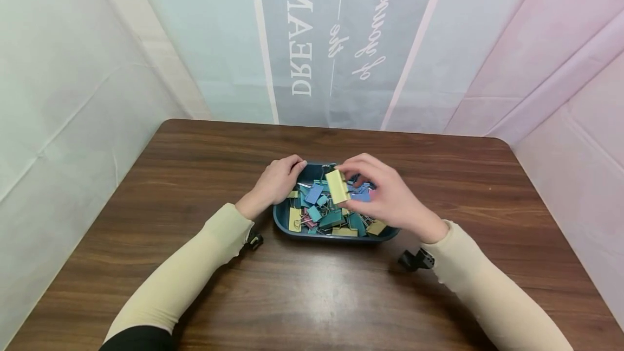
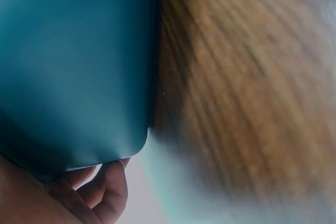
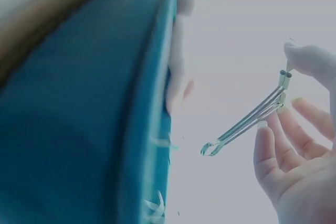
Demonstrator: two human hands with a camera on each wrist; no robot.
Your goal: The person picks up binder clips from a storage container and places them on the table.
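My right hand (image 1: 387, 191) pinches a large yellow binder clip (image 1: 337, 187) between thumb and fingers, above a dark teal plastic bin (image 1: 336, 238). Seen from the right wrist, the clip's wire handles (image 3: 247, 121) point away from the fingertips. My left hand (image 1: 277, 179) grips the bin's left end near the far corner. Its curled fingers (image 2: 113, 192) show against the bin's edge in the left wrist view. Inside the bin lies a jumble of binder clips in several colours, among them a blue one (image 1: 314, 194), a yellow one (image 1: 294, 220) and a green one (image 1: 331, 219).
The bin stands on a brown wood-grain table (image 1: 312, 291), whose far edge meets a hanging cloth (image 1: 234, 69) with mirrored lettering. Pale cloth also hangs at both sides. Dark wrist cameras sit at the left cuff (image 1: 254, 240) and the right cuff (image 1: 416, 260).
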